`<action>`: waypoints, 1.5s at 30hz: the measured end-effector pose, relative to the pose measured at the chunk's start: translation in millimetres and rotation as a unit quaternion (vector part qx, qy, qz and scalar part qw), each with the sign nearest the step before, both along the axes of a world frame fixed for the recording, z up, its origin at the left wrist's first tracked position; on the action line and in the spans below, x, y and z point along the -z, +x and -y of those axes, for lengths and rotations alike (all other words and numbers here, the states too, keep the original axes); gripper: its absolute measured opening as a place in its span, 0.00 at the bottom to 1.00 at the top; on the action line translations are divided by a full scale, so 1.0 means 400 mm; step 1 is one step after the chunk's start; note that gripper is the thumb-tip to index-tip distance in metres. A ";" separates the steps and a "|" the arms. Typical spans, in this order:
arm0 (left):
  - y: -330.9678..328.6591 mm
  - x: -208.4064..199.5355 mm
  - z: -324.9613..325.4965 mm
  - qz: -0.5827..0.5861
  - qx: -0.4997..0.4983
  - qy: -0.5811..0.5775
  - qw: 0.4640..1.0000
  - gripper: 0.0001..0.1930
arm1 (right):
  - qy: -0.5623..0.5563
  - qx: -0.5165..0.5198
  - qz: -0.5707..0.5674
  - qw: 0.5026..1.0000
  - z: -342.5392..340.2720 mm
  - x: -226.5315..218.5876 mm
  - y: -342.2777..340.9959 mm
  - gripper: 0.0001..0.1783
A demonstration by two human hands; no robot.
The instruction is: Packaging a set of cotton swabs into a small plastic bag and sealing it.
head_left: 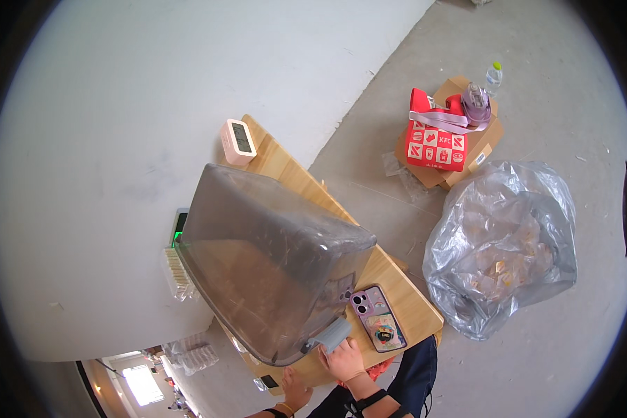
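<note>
A large smoky translucent plastic bin (258,244) stands tilted on a narrow wooden table (421,320). At its near lower corner is a grey handle (333,334). My right hand (346,360) is closed at the handle's lower edge, with its fingertips partly hidden. To its left, my left hand (296,391) is at the table's near edge, below the bin's rim. Its fingers are drawn together, and what they hold, if anything, is hidden. A small dark flat object (268,382) lies beside the left hand. Right of the bin rests a phone in a purple case (377,319).
A pink digital clock (239,142) sits at the table's far end. Right of the table, a clear plastic bag (501,244) lies open on the floor. Behind it, a cardboard box (491,139) carries a red patterned bag (437,143); a bottle (493,78) stands nearby. A white wall (118,174) borders the left.
</note>
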State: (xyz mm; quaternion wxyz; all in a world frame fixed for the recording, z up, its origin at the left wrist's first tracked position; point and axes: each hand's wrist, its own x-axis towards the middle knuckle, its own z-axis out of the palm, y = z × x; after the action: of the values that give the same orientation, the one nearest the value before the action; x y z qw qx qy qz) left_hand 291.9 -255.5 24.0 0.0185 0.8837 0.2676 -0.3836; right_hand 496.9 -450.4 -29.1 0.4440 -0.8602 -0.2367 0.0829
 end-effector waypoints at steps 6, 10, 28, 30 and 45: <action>-0.005 -0.001 0.002 0.036 0.028 0.012 0.999 0.57 | 0.011 0.027 0.027 0.999 -0.004 -0.005 0.012 0.12; 0.006 -0.006 0.004 0.033 0.011 -0.007 0.999 0.56 | -0.002 0.033 0.021 0.999 -0.005 -0.008 0.015 0.11; -0.049 0.002 -0.024 0.183 0.076 -0.071 0.977 0.52 | -0.077 0.056 0.093 0.991 -0.016 -0.011 0.001 0.08; -0.031 -0.029 -0.034 0.215 0.068 -0.086 0.971 0.49 | -0.084 0.053 0.110 0.989 -0.034 -0.012 0.011 0.08; -1.394 -0.087 -0.242 -0.094 -0.229 -0.398 0.883 0.27 | -0.344 -0.006 -0.435 0.832 0.594 -0.048 -0.852 0.27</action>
State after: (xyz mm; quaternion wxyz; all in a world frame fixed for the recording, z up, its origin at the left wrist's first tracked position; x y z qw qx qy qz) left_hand -265.6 -158.6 58.7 0.4308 0.6757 0.2878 -0.5244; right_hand 156.0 -687.9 -9.8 0.1761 -0.8309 0.0198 0.5274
